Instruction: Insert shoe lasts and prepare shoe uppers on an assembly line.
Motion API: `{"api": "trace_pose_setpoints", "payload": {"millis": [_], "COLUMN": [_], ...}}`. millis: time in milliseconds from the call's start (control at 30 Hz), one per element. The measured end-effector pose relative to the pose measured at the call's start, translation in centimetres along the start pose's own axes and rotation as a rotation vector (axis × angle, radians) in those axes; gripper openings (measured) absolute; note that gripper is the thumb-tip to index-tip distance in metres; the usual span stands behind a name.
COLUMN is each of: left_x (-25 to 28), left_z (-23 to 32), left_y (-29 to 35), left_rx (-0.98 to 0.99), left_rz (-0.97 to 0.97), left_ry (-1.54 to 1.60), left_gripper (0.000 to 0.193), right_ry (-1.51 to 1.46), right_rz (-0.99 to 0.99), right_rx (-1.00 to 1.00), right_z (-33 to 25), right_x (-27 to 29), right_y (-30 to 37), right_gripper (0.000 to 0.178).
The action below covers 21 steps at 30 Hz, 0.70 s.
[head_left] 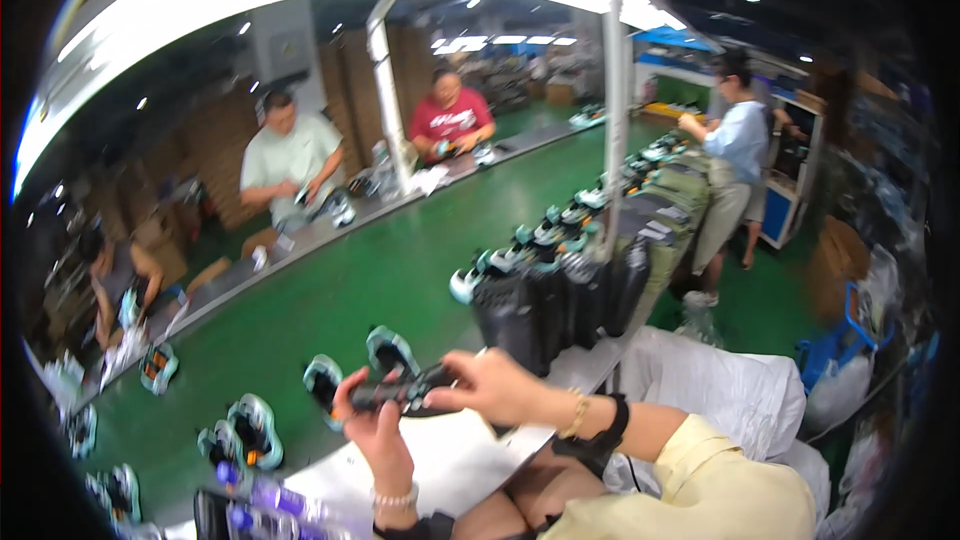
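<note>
Both my hands are raised over a white sheet (440, 460) at the near edge of a long green work surface. Between them they hold a dark, elongated piece (400, 392) with small orange spots, blurred, its exact kind unclear. My left hand (380, 430), with a beaded bracelet at the wrist, grips its left end from below. Fingers of my right hand (495, 387) close on the right end. Just beyond the held piece sit a teal-and-black shoe (392, 350) and another teal shoe (322, 386), partly hidden by my left hand.
More teal shoes (254, 430) stand left on the green surface (400, 260). Purple-capped bottles (285, 500) are at lower left. Black boot-like forms (515, 315) line the right edge, near a white sack (715, 380). Several people work around the surface; a white post (613, 110) rises there.
</note>
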State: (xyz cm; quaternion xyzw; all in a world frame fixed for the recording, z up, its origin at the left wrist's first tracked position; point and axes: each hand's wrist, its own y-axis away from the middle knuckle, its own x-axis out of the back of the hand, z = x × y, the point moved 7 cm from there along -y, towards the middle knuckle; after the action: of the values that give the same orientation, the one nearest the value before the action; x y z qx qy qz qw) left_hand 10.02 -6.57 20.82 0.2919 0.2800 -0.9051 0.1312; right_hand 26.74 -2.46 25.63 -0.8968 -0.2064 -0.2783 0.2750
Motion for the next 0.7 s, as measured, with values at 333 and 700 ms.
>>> {"api": "trace_pose_setpoints", "payload": {"millis": [333, 700], "left_x": [3.1, 18.7], "left_z": [-1.3, -13.5], "left_y": [-0.5, -6.2], "left_rx": [0.067, -0.082], "left_rz": [-0.179, -0.049], "left_ry": [-0.046, -1.136], "left_gripper": [0.058, 0.043], "right_ry": [-0.012, 0.149], "right_rz": [-0.14, -0.143], "right_rx": [0.063, -0.273], "right_z": [1.0, 6.9], "right_x": [-2.2, -6.7], "right_y": [-1.3, -9.3], "right_gripper": [0.042, 0.047]}}
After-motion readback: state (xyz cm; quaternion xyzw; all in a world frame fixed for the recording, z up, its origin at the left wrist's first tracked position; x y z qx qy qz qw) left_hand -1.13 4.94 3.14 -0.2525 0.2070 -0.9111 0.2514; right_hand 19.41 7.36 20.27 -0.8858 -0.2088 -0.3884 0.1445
